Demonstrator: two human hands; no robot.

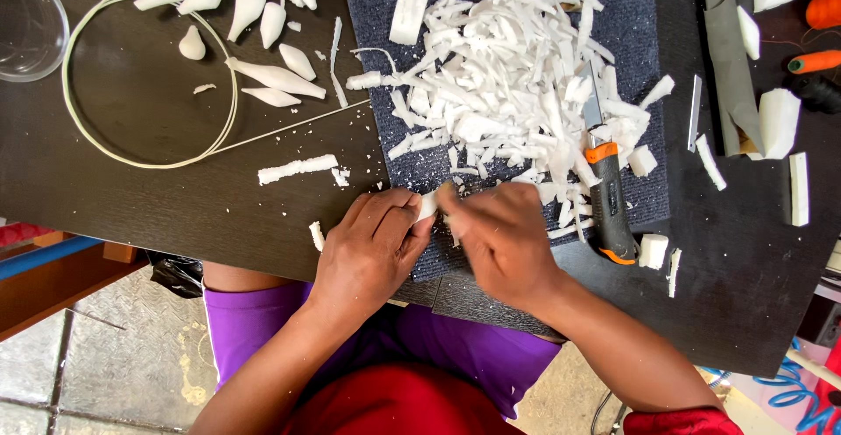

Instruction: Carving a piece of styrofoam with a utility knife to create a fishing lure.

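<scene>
Two hands: both at the near edge of the dark table (131, 190), working close together on one small white piece (427, 205).
Left hand (372, 247): curled shut around the white piece, thumb and fingers pinching it so only its tip shows.
Right hand (499, 242): blurred, fingers closed and pressed against the same piece; whether this grip holds a tool as well I cannot tell.
White piece: between the two hands, over the near edge of the dark grey mat (377, 14).
Mat: covered by a heap of white shavings (508, 84), thin strips and chips lying every way.
Utility knife (604, 185): black and orange, lying on the mat just right of the right hand, blade pointing away into the shavings.
Carved white shapes (254, 14): a scatter of tapered, petal-like pieces at the far left of the table.
Wire ring (149, 162): pale hoop lying flat on the table, some carved shapes inside and across it.
Clear bowl (26, 23): at the far left corner.
White blocks (778, 120): uncut chunks and strips on the right side.
Orange spools (819, 36): at the far right edge.
</scene>
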